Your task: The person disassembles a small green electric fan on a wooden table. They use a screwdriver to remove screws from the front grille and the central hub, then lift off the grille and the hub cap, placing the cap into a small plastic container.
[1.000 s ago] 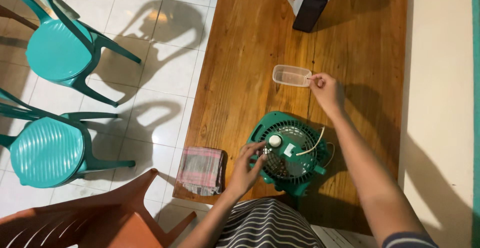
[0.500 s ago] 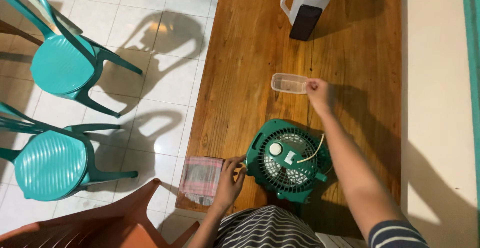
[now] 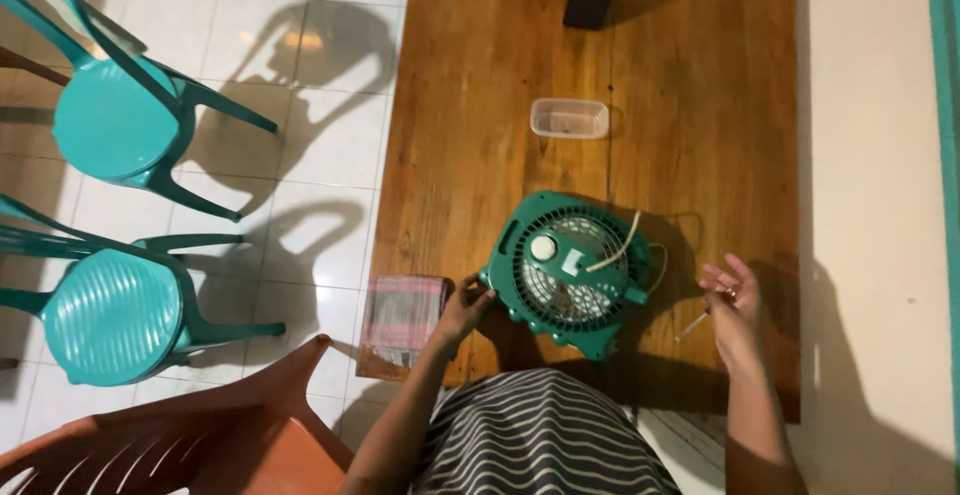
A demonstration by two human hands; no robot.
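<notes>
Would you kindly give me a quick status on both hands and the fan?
Left hand on green fan's rim. Right hand holds thin tool, off the fan. Clear container apart, beyond the fan.

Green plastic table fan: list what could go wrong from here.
1. The green plastic table fan lies near the wooden table's front edge; the left hand pushing its rim could slide it off.
2. The thin tool in the right hand might slip.

A home dining area: a long wooden table fills the frame's centre, teal plastic chairs stand on white floor tiles at left, beside a cream wall at right.
</notes>
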